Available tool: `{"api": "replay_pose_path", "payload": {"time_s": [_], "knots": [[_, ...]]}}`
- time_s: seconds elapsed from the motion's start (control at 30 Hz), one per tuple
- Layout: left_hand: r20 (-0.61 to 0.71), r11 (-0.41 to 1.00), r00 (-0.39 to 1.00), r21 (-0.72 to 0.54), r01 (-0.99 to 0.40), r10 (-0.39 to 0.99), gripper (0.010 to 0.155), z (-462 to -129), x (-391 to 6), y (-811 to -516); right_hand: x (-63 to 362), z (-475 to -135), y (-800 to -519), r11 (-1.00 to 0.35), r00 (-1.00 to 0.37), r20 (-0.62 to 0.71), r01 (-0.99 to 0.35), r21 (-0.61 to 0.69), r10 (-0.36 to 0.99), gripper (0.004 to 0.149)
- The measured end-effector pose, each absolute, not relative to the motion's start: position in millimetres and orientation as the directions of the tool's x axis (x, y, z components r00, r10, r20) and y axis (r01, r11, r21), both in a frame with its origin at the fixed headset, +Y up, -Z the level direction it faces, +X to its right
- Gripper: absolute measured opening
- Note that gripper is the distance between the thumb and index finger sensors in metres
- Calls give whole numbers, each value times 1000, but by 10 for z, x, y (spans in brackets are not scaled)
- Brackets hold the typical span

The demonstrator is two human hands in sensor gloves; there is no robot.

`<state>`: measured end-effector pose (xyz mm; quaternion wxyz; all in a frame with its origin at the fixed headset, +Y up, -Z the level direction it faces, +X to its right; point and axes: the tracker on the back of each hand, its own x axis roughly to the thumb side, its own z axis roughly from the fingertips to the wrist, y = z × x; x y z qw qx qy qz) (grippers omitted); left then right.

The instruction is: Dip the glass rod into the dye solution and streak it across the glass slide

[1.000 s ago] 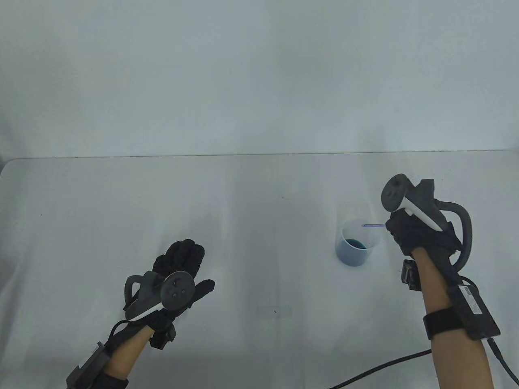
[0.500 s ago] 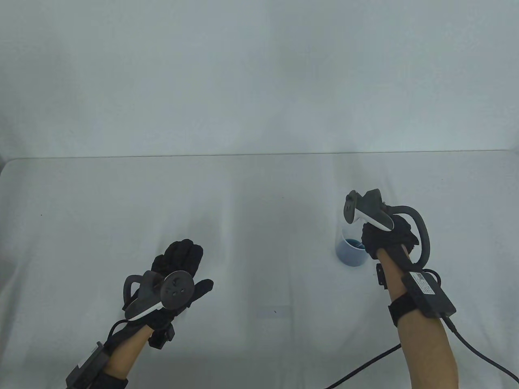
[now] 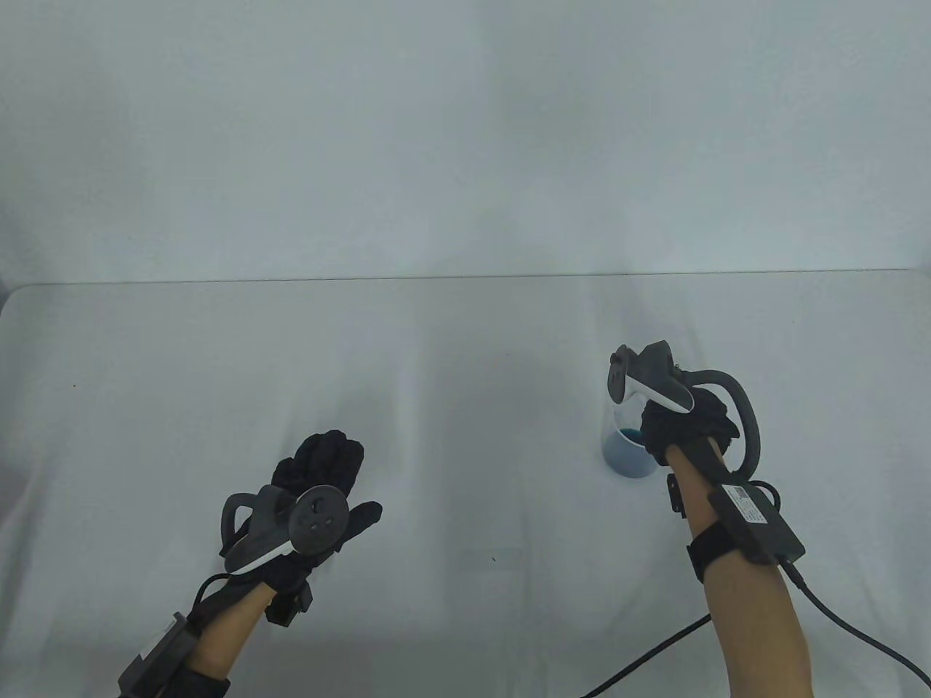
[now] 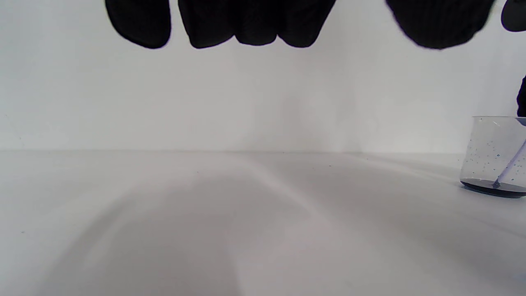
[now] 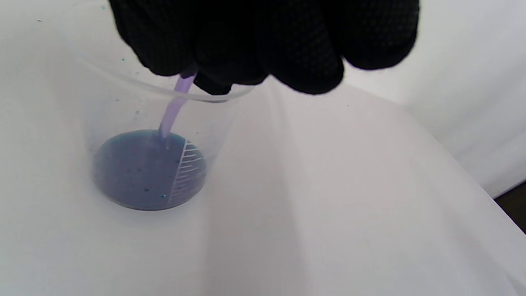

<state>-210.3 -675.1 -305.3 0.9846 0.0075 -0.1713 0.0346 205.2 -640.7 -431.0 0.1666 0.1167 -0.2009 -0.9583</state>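
While the right hand (image 3: 680, 425) grips the thin lilac glass rod (image 5: 174, 109) dipped in the clear beaker's blue dye solution (image 5: 148, 170), the left hand (image 3: 320, 472) rests open and empty; streaking the faint clear glass slide (image 3: 492, 558) remains.

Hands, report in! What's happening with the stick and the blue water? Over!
Right hand holds rod, tip in blue dye. Left hand idle, flat. Slide untouched. Nothing blocking.

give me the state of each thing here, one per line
beaker: upright on the table, shallow blue dye at the bottom
rod: tilted, tip in the dye
slide: flat on the table, untouched
right hand: above the beaker, grips the rod
left hand: holds nothing, fingers spread
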Motion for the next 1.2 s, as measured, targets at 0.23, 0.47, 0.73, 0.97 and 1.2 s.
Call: {"api": "replay_pose_path", "payload": {"time_s": [0.23,0.47,0.73,0.97,1.2], "knots": [[343,998,938,-2,-63,60,83,-3054,-2086,-6761,2070,-4294,-6215,-885,-921,-175,261,387,-348,43],[343,998,938,-2,-63,60,83,-3054,-2082,-6767,2050,-4292,-6340,-867,-917,-161,272,417,-365,43],[344,998,937,-2,-61,58,83,-3055,-2078,-6772,2007,-4297,-6419,-864,-918,-153,274,423,-366,43],[355,999,934,-9,-51,51,83,-3055,-2042,-6787,2041,-4257,-6335,-873,-920,-162,267,409,-357,43],[444,999,895,-43,-27,43,81,-3045,-1722,-6784,2142,-4044,-5820,-917,-928,-184,261,300,-324,43]]}}
